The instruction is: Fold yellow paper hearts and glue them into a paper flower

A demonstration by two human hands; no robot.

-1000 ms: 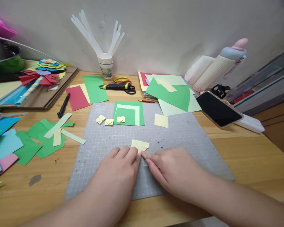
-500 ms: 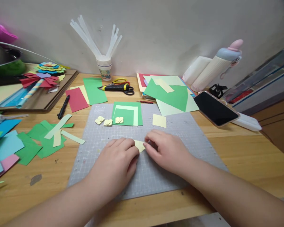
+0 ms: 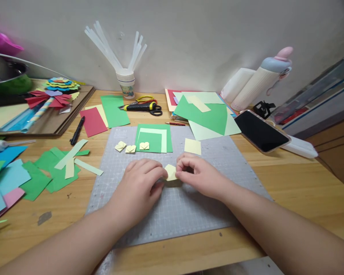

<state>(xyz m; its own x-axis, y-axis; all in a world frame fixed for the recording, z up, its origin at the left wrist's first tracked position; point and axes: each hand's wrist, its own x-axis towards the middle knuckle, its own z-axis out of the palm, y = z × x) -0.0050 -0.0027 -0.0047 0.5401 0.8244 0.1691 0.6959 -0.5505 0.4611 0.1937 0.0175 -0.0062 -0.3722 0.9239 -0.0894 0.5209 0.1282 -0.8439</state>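
Observation:
A small pale yellow folded paper (image 3: 171, 172) is pinched between my two hands, slightly above the grey cutting mat (image 3: 218, 168). My left hand (image 3: 140, 187) grips its left edge with curled fingers. My right hand (image 3: 199, 175) pinches its right edge. Three small folded yellow hearts (image 3: 131, 147) lie in a row at the mat's far side, one of them on a green sheet (image 3: 154, 138). A pale yellow square (image 3: 192, 146) lies just beyond my right hand.
Green, blue and pink paper scraps (image 3: 40, 173) cover the wooden table at left. Scissors and a black-yellow tool (image 3: 145, 107), a cup of plastic sticks (image 3: 126, 82), stacked coloured sheets (image 3: 206, 114), a phone (image 3: 260, 131) and a black pen (image 3: 77, 131) lie further back.
Both hands moved away from me along the mat. The yellow paper, pressed flat a second ago, is now lifted and pinched between both hands.

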